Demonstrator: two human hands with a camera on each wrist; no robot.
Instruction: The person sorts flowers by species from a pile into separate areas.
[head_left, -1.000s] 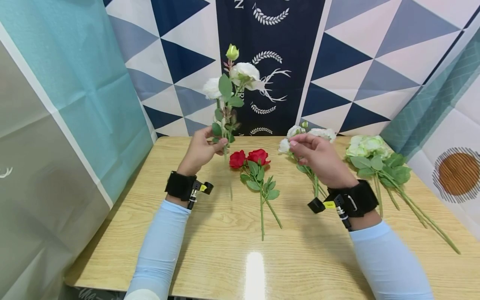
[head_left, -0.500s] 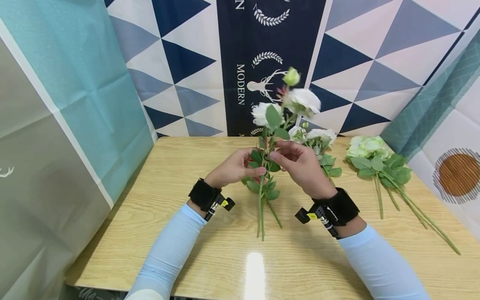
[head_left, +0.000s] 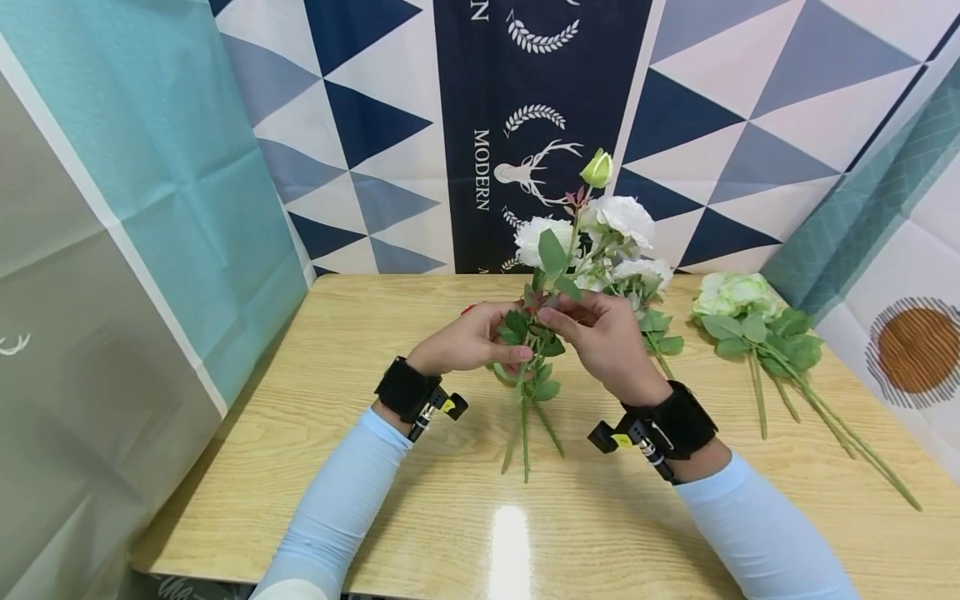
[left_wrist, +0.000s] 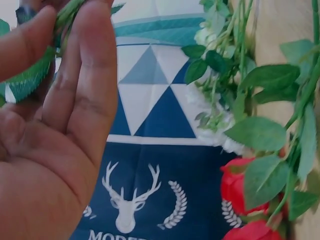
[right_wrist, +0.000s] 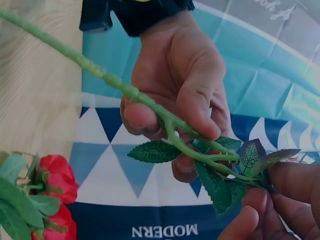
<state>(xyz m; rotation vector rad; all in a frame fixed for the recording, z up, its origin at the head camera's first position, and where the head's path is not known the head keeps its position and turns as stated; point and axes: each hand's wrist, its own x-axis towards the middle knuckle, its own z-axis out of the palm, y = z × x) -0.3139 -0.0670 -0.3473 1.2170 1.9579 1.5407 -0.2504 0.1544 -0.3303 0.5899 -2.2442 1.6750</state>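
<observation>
A stem of artificial white flowers point(head_left: 622, 223) with a green bud stands upright over the middle of the table. My left hand point(head_left: 476, 340) grips its green stem point(right_wrist: 130, 91) between thumb and fingers, just below the leaves. Higher up, my right hand point(head_left: 603, 337) pinches the dark leafy part, which the right wrist view shows close to the fork of the stem. Red roses point(right_wrist: 57, 180) lie on the table behind and below my hands, and in the head view their blooms are mostly hidden by my left hand.
Another bunch of white flowers point(head_left: 645, 271) lies at the back, right of my hands. Pale green flowers point(head_left: 735, 293) with long stems lie farther right on the wooden table point(head_left: 420, 517). Patterned cloth point(head_left: 352, 108) hangs behind the table.
My left hand has carried the white flower stem rightward and down to the middle, over the red roses. My right hand has come leftward and now pinches it; the flowers lean slightly more right.
</observation>
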